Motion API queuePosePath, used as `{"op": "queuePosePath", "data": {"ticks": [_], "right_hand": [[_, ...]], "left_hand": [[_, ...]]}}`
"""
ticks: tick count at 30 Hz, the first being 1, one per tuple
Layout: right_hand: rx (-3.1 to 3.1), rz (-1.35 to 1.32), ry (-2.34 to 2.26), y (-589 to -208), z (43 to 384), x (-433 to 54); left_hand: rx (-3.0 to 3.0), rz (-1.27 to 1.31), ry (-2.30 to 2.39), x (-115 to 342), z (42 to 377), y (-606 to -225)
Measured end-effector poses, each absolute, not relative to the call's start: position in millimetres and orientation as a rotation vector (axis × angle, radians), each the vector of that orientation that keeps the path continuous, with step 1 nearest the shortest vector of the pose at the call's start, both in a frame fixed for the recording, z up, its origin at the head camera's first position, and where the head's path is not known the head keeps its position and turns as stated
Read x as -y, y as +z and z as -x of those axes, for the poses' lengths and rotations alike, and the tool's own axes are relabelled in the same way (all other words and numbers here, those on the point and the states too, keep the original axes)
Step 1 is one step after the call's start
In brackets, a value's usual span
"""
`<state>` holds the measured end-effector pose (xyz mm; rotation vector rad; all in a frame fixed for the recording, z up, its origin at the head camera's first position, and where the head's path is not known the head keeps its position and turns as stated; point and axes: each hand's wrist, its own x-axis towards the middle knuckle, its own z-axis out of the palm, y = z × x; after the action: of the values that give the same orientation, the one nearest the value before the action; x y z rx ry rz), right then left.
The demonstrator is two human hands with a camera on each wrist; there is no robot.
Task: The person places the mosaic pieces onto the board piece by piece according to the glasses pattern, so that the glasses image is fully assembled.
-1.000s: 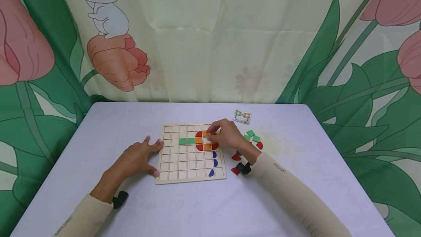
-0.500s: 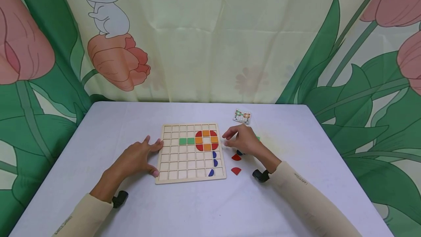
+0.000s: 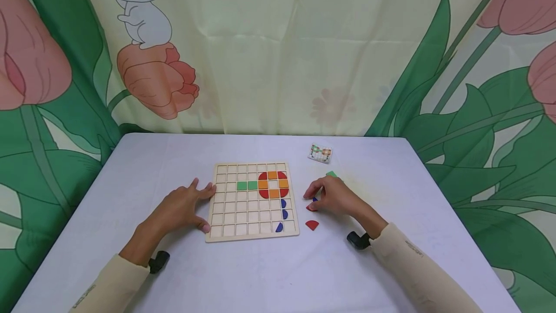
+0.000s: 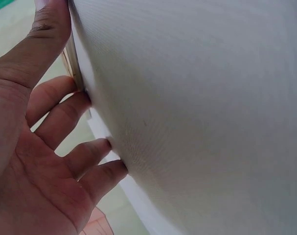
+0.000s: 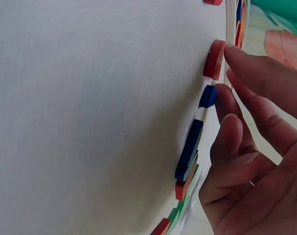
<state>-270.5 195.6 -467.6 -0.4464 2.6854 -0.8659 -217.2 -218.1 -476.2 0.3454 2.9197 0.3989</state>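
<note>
A wooden grid board [image 3: 230, 217] lies on the table in the head view. Set in it are two green squares [image 3: 247, 185], a ring of red quarter-round and orange square tiles [image 3: 273, 192], and 3 blue rounded pieces [image 3: 284, 214]. My left hand [image 3: 184, 206] rests with spread thumb and fingers against the board's left edge. Right of the board, my right hand [image 3: 336, 196] hangs low over loose pieces. In the right wrist view its thumb touches a red quarter-round piece [image 5: 215, 59], and a fingertip is at a blue piece [image 5: 208, 96]. Neither is visibly lifted.
A small pattern card [image 3: 320, 153] lies behind the loose pieces. Another red quarter-round piece [image 3: 312, 225] lies nearer me, and a green tile [image 3: 331, 174] shows behind my right hand. More blue pieces [image 5: 191, 143] line up in the right wrist view. A printed curtain [image 3: 330, 62] hangs behind the table.
My right hand has left the red piece at the ring's right side, now uncovered with an orange tile, and moved right and toward me to the loose pieces. The left hand stays put.
</note>
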Motion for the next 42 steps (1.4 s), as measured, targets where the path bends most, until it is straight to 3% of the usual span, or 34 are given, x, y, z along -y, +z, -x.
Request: {"op": "queuePosePath", "data": {"ticks": [21, 42], "right_hand": [[-2.596, 0.63, -0.844, -466.2, 265.2, -194.5], [-2.65, 0.656, -1.026, -454.5, 275.1, -139.6]], "left_hand": [[-2.911, -0.337, 0.392, 219.8, 215.6, -476.2], [-2.912, -0.314, 0.41, 217.4, 215.9, -476.1]]}}
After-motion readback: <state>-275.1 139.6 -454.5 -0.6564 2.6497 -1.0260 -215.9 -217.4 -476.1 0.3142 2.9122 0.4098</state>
